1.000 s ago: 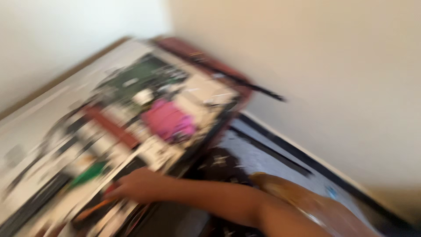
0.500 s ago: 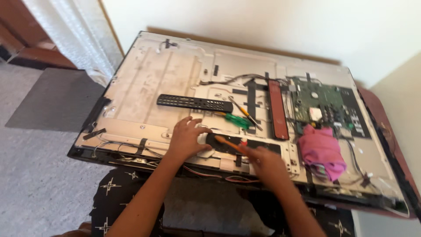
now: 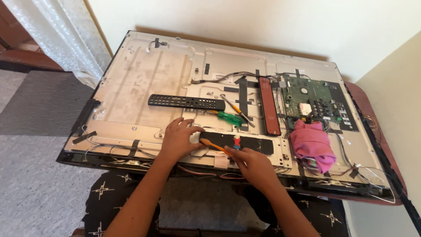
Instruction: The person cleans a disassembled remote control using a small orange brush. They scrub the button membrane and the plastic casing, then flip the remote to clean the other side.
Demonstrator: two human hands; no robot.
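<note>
An opened flat-screen panel [image 3: 144,83] lies back-up, its metal chassis bare. My left hand [image 3: 177,139] rests with fingers spread on the left end of a long black board strip [image 3: 256,144] near the panel's front edge. My right hand [image 3: 252,164] grips an orange-handled tool [image 3: 212,145] whose tip points left onto that strip, just beside my left fingers. A small red and white piece [image 3: 237,141] stands on the strip between my hands.
A black remote control [image 3: 186,102], a green-handled screwdriver [image 3: 230,116] and a thinner yellow-handled one lie on the chassis behind my hands. A reddish strip [image 3: 269,105], a green circuit board [image 3: 313,98] and a pink cloth [image 3: 312,142] sit to the right. Curtain [image 3: 57,30] and dark mat [image 3: 39,101] are at left.
The view swung from a blurred, tilted look at the panel's right side to a steady look at its middle. Both hands now sit on the black strip, barely moved in the last half second.
</note>
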